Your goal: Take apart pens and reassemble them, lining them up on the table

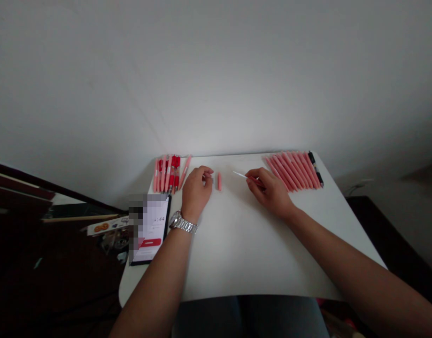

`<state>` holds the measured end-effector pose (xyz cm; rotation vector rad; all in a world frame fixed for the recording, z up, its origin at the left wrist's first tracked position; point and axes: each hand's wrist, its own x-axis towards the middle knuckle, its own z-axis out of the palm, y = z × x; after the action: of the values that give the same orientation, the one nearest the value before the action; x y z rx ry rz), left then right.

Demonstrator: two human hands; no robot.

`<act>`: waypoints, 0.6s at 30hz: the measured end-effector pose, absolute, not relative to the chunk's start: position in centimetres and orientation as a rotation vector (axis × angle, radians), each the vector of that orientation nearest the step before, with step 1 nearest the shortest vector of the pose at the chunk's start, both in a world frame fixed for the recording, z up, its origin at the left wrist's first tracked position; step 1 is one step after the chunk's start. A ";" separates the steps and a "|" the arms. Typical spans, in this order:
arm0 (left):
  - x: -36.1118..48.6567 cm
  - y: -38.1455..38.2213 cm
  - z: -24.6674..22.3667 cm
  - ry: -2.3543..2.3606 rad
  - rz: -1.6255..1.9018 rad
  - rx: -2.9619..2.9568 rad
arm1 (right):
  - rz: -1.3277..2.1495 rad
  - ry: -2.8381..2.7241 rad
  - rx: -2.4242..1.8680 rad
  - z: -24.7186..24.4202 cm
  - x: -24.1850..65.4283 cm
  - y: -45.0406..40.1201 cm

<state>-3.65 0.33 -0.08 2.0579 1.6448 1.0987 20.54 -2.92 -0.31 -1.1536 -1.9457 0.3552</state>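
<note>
My right hand (267,190) pinches an opened pen (240,174), whose thin pale refill sticks out to the left from a reddish barrel partly covered by my fingers. Across from it, my left hand (198,185), with a metal watch on the wrist, has its fingers curled together. Something small and pale shows at those fingertips, too small to make out. A short pink pen barrel piece (219,181) lies on the white table (233,253) between both hands, just right of my left fingertips and apart from them.
Pink and red pens (167,173) lie in a group at the table's back left. At the back right is a row of several pink pens (293,171), with a black pen (316,170) at its end. A tablet (150,234) rests on the left edge. Behind the table stands a wall (216,84).
</note>
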 end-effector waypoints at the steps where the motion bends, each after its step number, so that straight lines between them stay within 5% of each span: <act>1: -3.6 0.3 0.0 1.652 1.116 2.043 | 0.358 -1.944 -1.152 -0.3 20.6 -2.9; 10: -2.8 0.0 1.1 1.357 1.365 1.780 | 0.342 -1.933 -1.119 -0.2 20.6 -2.9; 18: -1.3 -1.1 1.9 0.978 1.219 1.615 | 0.310 -1.951 -1.099 0.0 20.4 -3.2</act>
<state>-1.33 -1.12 1.95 1.6151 0.9780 1.2192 20.44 -3.18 0.04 -1.0988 -1.9509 0.3100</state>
